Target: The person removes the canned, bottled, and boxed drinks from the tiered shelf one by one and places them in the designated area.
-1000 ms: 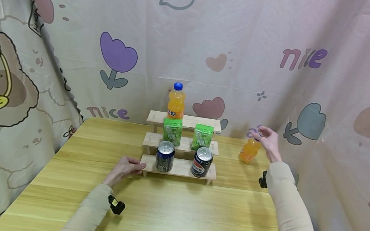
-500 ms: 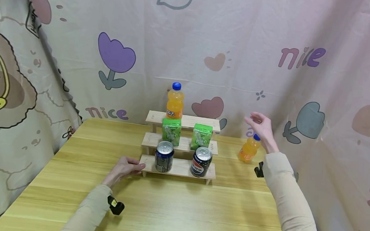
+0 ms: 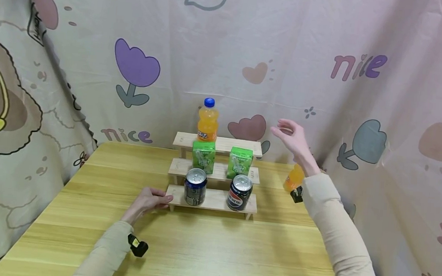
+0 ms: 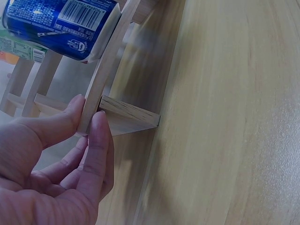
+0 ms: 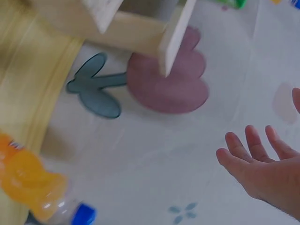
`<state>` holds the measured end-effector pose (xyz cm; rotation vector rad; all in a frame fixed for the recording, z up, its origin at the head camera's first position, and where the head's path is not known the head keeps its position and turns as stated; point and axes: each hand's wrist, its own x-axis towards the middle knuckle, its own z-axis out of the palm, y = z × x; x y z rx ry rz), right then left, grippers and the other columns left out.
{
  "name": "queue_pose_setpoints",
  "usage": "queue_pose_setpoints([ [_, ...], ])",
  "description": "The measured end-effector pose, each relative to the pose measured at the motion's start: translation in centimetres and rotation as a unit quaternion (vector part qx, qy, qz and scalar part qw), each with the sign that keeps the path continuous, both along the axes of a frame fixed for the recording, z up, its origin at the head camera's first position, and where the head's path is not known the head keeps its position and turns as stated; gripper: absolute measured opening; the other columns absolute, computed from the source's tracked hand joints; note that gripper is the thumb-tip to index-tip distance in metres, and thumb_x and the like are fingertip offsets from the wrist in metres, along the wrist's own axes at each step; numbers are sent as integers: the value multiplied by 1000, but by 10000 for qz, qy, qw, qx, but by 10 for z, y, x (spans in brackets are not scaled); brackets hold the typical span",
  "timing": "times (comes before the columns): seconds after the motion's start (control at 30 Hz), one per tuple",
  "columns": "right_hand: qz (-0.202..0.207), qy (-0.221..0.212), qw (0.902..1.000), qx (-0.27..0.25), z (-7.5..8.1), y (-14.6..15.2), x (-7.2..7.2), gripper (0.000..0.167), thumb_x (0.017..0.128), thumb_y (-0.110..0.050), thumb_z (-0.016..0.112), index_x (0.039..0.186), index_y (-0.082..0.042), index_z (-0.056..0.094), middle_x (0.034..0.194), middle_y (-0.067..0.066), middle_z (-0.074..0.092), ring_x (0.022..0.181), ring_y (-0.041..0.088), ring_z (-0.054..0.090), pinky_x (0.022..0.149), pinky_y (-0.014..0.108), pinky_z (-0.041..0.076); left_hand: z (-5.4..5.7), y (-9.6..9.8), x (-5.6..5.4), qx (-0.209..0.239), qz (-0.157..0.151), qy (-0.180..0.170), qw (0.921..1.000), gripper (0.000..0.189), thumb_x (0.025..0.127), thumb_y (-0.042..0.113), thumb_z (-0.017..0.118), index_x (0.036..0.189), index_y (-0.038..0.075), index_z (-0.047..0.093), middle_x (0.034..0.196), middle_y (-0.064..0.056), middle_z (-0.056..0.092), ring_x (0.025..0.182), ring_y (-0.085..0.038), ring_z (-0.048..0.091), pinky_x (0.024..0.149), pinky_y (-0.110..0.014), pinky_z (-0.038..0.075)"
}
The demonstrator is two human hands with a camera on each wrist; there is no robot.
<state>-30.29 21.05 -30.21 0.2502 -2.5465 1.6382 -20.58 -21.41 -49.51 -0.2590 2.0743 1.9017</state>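
Observation:
A three-tier wooden display stand [image 3: 216,198] stands on the table. My left hand [image 3: 147,200] pinches the left end of its lowest shelf between thumb and fingers, as the left wrist view shows close up under a blue can [image 4: 61,26]. My right hand [image 3: 294,138] is in the air to the right of the top shelf, fingers spread and loosely bent, holding nothing. Below it an orange soda bottle [image 3: 294,177] with a blue cap [image 5: 84,214] stands on the table, partly hidden by the wrist in the head view.
Another orange soda bottle [image 3: 208,122] stands on the top shelf's left. Two green drink cartons, left [image 3: 204,157] and right [image 3: 240,162], sit on the middle tier. The bottom one bears a dark blue can [image 3: 195,189] and a black Pepsi can [image 3: 239,193]. A printed curtain [image 3: 290,52] hangs behind.
My right hand has risen from the loose orange soda bottle and moved left toward the stand, leaving the bottle standing on the table. My left hand has kept its pinch on the lowest shelf.

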Motion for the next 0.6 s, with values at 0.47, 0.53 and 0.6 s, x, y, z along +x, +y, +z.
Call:
queue_pose_setpoints([
  [0.47, 667, 88, 9977, -50, 22, -59, 0, 57, 101, -17, 66, 151, 2, 45, 150, 27, 50, 141, 41, 49, 124, 49, 42, 2, 0, 1, 78, 36, -39, 10000, 41, 96, -3, 69, 125, -27, 52, 84, -4, 70, 71, -8, 71, 70, -20, 66],
  [0.53, 742, 81, 9972, -73, 24, -66, 0, 58, 100, -18, 66, 151, 2, 45, 151, 26, 50, 142, 40, 49, 125, 49, 41, 2, 0, 1, 95, 21, -31, 9999, 41, 96, -3, 69, 124, -27, 52, 84, -4, 70, 71, -9, 71, 71, -20, 66],
  [0.6, 801, 63, 9967, -78, 27, -72, 1, 59, 100, -19, 67, 151, 0, 45, 151, 24, 51, 143, 39, 49, 125, 49, 41, 2, 0, 1, 124, 21, -22, 9999, 40, 96, -3, 69, 123, -26, 53, 85, -3, 70, 71, -9, 71, 70, -20, 66],
])
